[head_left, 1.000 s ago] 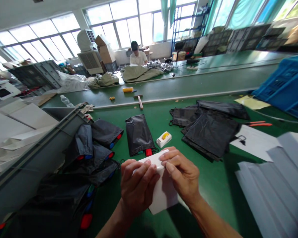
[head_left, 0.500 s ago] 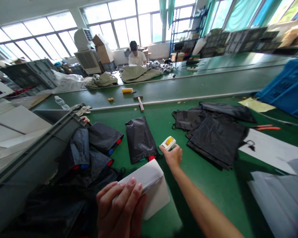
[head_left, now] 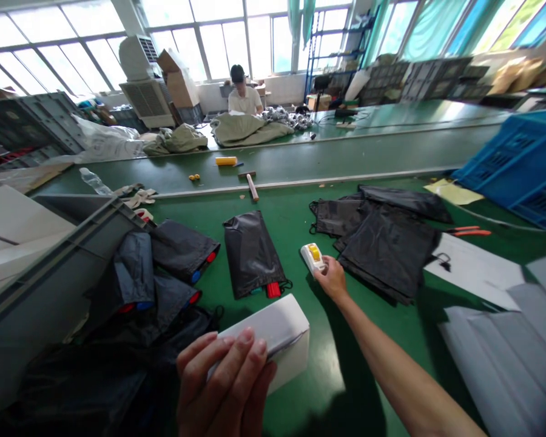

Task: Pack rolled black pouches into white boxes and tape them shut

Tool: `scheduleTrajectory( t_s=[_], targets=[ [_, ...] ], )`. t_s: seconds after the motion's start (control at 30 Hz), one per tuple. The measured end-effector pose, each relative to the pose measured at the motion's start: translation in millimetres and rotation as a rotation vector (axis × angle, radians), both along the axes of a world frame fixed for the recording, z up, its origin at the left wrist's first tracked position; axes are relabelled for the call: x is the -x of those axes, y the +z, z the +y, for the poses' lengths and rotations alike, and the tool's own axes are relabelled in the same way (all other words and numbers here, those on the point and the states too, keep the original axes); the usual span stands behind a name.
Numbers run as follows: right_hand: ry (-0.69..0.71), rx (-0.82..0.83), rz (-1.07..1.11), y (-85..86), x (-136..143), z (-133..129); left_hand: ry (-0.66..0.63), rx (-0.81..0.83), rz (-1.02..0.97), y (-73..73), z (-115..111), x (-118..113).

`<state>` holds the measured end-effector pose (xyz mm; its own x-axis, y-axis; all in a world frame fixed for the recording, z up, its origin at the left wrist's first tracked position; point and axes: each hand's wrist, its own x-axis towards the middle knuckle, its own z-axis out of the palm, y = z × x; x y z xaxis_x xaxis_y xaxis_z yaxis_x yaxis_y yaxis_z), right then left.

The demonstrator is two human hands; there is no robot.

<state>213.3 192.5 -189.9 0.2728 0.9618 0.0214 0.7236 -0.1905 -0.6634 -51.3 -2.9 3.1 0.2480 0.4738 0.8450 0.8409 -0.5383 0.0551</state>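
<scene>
My left hand (head_left: 227,376) grips a white box (head_left: 273,334) near the bottom centre, fingers wrapped over its upper side. To the right of it, my right hand (head_left: 332,276) is closed on a small white tape dispenser (head_left: 313,258) with a yellow roll, over the green table (head_left: 282,212). Between and beyond the hands lies a black pouch (head_left: 255,255), with red and green items showing at its open end. More filled black pouches (head_left: 182,249) are heaped at the left. Flat black pouches (head_left: 386,252) are stacked to the right of the dispenser.
A grey crate (head_left: 86,243) holding white boxes stands at the left. Folded white cartons (head_left: 495,346), orange-handled pliers (head_left: 471,231) and a blue crate (head_left: 523,170) are at the right. A hammer (head_left: 252,186) lies beyond the pouch. A person (head_left: 244,97) sits at the far table.
My right hand has moved right with the tape dispenser and turned it, away from the box. The box remains in my left hand. The whole view has shifted slightly.
</scene>
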Motion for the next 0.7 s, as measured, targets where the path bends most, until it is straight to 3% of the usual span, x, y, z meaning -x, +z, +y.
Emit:
scheduleTrajectory(
  t_s=[0.2, 0.47, 0.7],
  targets=[
    [-0.117, 0.105, 0.125, 10.3, -4, 5, -0.028, 0.006, -0.014, 1.2, -3, -3],
    [-0.302, 0.39, 0.615, 21.9, 11, 27, -0.008, -0.014, -0.087, 1.0, -2, -9],
    [-0.378, 0.282, 0.915, 21.6, 8, 5, 0.001, -0.013, -0.111, -0.5, 1, -7]
  ],
)
